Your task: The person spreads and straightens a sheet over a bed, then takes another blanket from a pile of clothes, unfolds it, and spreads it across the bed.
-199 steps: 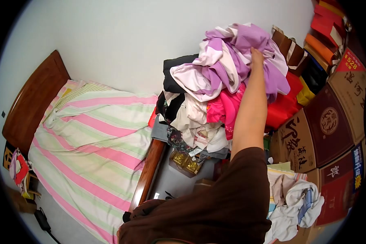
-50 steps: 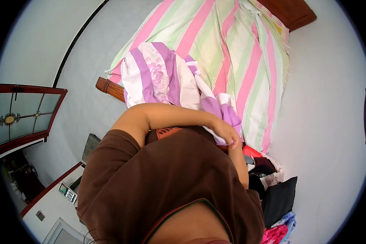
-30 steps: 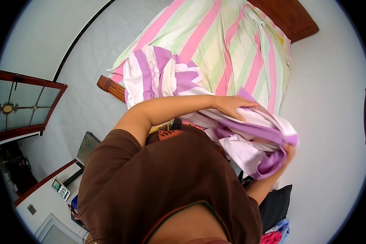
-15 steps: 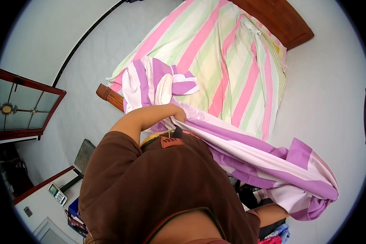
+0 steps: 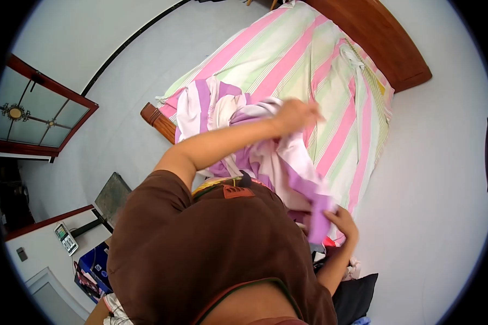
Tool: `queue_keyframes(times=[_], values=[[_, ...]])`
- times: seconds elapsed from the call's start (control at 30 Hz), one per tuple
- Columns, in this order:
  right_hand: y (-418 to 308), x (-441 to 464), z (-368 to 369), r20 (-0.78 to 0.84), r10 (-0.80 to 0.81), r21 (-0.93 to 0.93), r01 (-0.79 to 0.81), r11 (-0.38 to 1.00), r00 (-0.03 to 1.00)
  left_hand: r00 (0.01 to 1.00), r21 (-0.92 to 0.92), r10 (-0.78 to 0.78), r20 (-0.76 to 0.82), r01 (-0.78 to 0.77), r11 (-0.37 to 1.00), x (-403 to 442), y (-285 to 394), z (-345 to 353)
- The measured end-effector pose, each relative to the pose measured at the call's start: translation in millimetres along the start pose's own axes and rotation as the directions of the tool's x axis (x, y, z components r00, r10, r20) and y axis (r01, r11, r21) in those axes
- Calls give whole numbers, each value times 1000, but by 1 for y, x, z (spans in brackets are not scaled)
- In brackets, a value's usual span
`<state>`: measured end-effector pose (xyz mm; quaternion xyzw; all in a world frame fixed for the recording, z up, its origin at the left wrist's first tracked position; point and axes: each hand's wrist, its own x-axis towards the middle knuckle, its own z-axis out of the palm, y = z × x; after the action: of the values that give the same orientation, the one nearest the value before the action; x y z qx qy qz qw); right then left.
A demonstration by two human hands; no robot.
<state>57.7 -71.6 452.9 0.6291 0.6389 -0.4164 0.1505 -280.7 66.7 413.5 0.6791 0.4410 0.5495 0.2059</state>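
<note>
A purple-and-white striped bed sheet (image 5: 301,162) lies bunched over the near end of the bed and hangs down in front of my waist. My right hand (image 5: 344,223) pinches its right-hand edge between thumb and fingers. Over the bunched folds, my left hand (image 5: 297,116) is smeared by motion; whether any cloth is in its fingers cannot be made out. My left forearm crosses in front of the sheet and hides part of it.
The bed wears a pink, green and white striped cover (image 5: 276,70); its wooden headboard (image 5: 371,40) is at the far right. A wooden bedpost (image 5: 156,120) juts out at the near left corner. A black cushion or cloth (image 5: 358,297) lies at lower right, a glass-paned door (image 5: 40,108) at left.
My right hand has come up and inward from the lower right, gathering the stretched sheet into a shorter bunch. The left hand has moved up and right over the bed.
</note>
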Motion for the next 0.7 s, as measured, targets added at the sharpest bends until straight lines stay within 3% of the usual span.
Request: queue_keyframes(times=[0.03, 0.07, 0.1, 0.2, 0.3, 0.33, 0.37, 0.4, 0.43, 0.47, 0.5, 0.53, 0.57, 0.63, 0.7], values=[[-1, 26, 27, -134, -154, -8, 155, 988, 979, 980, 108, 50, 190, -72, 992, -6, 37, 3], [-15, 49, 40, -156, -341, -34, 340, 940, 927, 970, -50, 209, 122, -205, 978, -18, 53, 25], [-43, 64, 52, -289, -473, 118, 521, 845, 833, 946, -96, 257, 195, -242, 965, -30, 73, 36], [-81, 102, 76, -405, -451, 350, 591, 727, 795, 860, -238, 386, 335, -319, 918, -57, 115, 50], [-88, 112, 87, -586, -274, 541, 620, 568, 763, 893, -315, 287, 346, -178, 932, -53, 109, 47], [-89, 108, 83, -580, -231, 609, 605, 513, 781, 912, -318, 239, 333, -130, 939, -45, 104, 39], [-90, 101, 79, -569, -197, 671, 589, 450, 798, 913, -409, 115, 391, 60, 911, -36, 96, 30], [-94, 93, 73, -546, -175, 729, 568, 382, 819, 936, -470, 45, 349, 134, 872, -27, 87, 21], [-105, 71, 65, -442, -156, 838, 469, 280, 883, 892, -422, -98, 442, 304, 854, -21, 68, 16], [-101, 56, 58, -410, -187, 872, 443, 209, 893, 842, -295, -166, 513, 355, 887, -20, 44, 16], [-100, 40, 53, -494, -193, 839, 523, 149, 848, 784, -162, -238, 573, 393, 905, -26, 17, 21], [-98, 29, 49, -576, -193, 795, 599, 90, 794, 716, -90, -163, 678, 302, 949, -42, -19, 30], [-83, 26, 38, -624, -383, 708, 700, 91, 681, 628, -34, -98, 772, 195, 980, -65, -53, 42], [-66, 24, 12, -651, -653, 551, 832, -58, 386, 490, -74, 27, 871, 76, 994, -113, -87, 50], [-86, 7, -22, -666, -737, 507, 793, -337, 113, 208, 184, -172, 963, -37, 982, -138, -100, 52]])
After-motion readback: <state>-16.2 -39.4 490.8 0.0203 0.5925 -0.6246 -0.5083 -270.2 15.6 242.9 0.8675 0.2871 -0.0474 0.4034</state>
